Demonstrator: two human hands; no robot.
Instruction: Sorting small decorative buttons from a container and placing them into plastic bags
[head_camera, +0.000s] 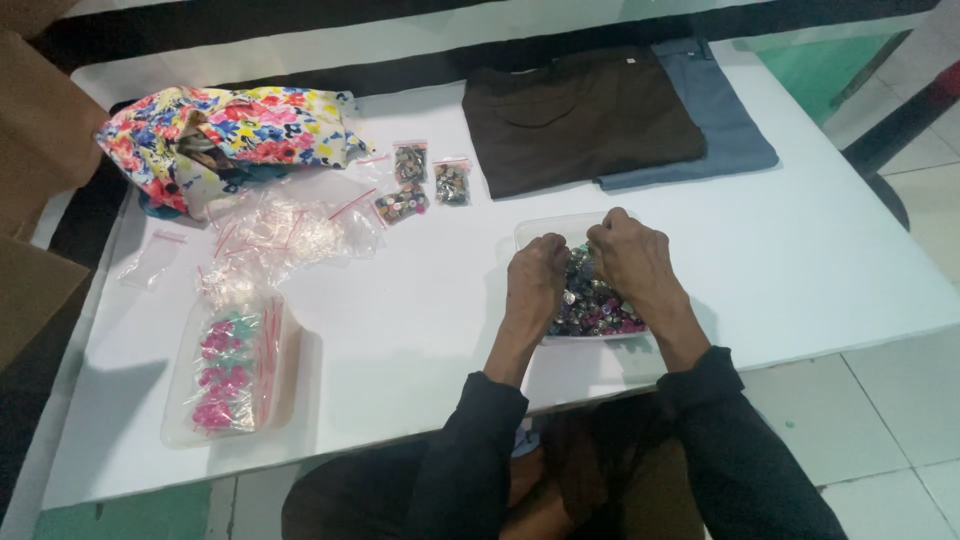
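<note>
A clear plastic tray (535, 228) full of small mixed-colour buttons (590, 305) sits on the white table (800, 260) in front of me. Both my hands are down in it. My left hand (535, 280) rests knuckles-up on the tray's left side with the fingers curled into the buttons. My right hand (630, 258) is curled over the buttons at the tray's back right. The fingertips of both hands are hidden, so what they pinch cannot be told.
Three small filled zip bags (420, 180) lie behind the tray. A heap of empty zip bags (280, 235), a floral fabric bag (225, 135) and a tray of pink pieces under bags (230, 370) sit left. Folded brown (580, 115) and blue (725, 120) cloths lie at the back.
</note>
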